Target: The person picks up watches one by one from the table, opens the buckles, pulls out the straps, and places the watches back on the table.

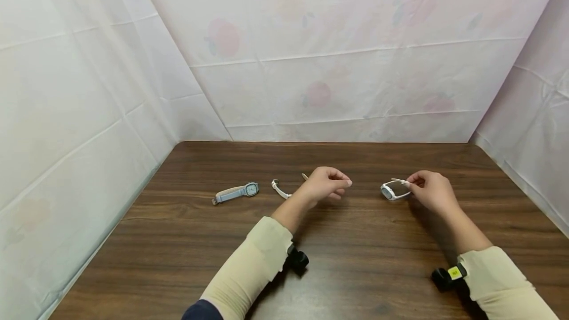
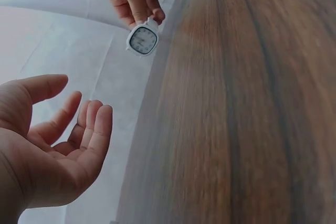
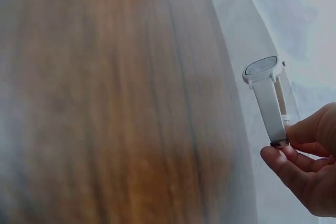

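My right hand (image 1: 433, 192) pinches a white wristwatch (image 3: 269, 103) by its strap, near the buckle, between thumb and fingers. The watch's rounded-square dial (image 2: 143, 40) faces the left wrist camera, and its strap is bent into a loop. Nothing is in my left hand (image 1: 326, 184); its fingers are loosely bent, with the thumb apart from them in the left wrist view. Partly hidden behind the left hand and forearm lies a white strap (image 1: 281, 190) with a buckle end. Further left, a light-blue wristwatch (image 1: 235, 192) lies on the table.
The dark wood-grain table (image 1: 355, 270) extends below both hands. Pale fruit-print sheets (image 1: 333, 53) hang behind the table's far edge and along both sides. A small black camera (image 1: 299, 260) is strapped to each wrist over beige sleeves.
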